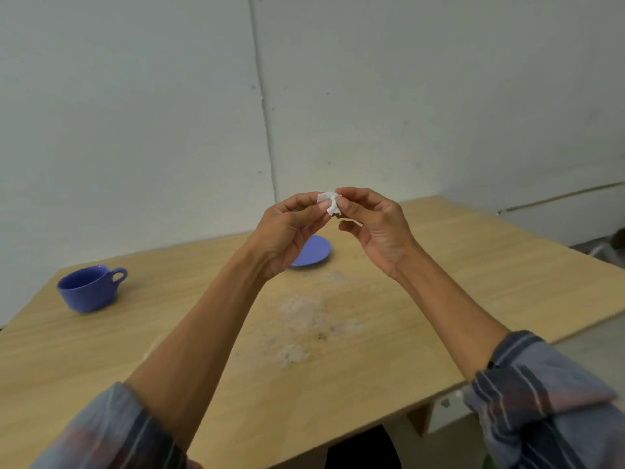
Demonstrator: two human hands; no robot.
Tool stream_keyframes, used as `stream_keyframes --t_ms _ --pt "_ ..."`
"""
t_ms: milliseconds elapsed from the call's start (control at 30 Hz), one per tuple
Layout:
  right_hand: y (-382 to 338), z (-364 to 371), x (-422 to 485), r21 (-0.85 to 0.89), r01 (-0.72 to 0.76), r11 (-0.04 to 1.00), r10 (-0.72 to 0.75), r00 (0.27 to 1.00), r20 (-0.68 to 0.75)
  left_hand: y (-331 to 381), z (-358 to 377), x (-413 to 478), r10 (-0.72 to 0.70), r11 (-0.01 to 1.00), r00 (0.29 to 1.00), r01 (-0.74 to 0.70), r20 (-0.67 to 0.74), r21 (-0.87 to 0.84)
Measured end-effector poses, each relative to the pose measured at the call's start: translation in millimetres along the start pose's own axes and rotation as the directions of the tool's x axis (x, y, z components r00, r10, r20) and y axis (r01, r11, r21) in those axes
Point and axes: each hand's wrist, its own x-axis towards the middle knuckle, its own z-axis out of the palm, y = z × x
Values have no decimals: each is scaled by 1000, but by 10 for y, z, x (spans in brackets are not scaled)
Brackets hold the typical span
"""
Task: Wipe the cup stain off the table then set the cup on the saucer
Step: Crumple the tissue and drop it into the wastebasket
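Both hands are raised above the middle of the wooden table. My left hand and my right hand pinch a small crumpled white tissue between their fingertips. A blue cup stands upright at the table's left, handle pointing right. A blue saucer lies near the far middle, partly hidden behind my left hand. Pale blotchy stains with dark specks mark the tabletop below my hands.
A white wall rises right behind the table's far edge. The table's near right corner drops off to a grey floor. Plaid sleeves are rolled up on both forearms.
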Motion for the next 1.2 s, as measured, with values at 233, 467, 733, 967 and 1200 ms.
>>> stream_keyframes --t_ms 233,467,733,967,1200 --pt "-324 -929 -557 -422 152 894 -330 860 -389 -732 1145 150 -61 996 997 57 52 66" --pt "-612 -1982 -1533 -378 100 920 -310 776 -549 -1612 2216 11 -320 947 927 312 196 70" --pt "-419 -2725 -2670 -303 -89 949 -191 603 -774 -2697 2861 -462 -559 797 782 417 275 437" --pt "549 -3190 -3531 16 -220 975 69 235 -970 -3658 2532 -846 -647 526 724 200 237 826" --pt "1782 -3444 -3862 466 -274 841 443 -146 -885 -4186 1969 -1047 -854 216 476 -44 211 975"
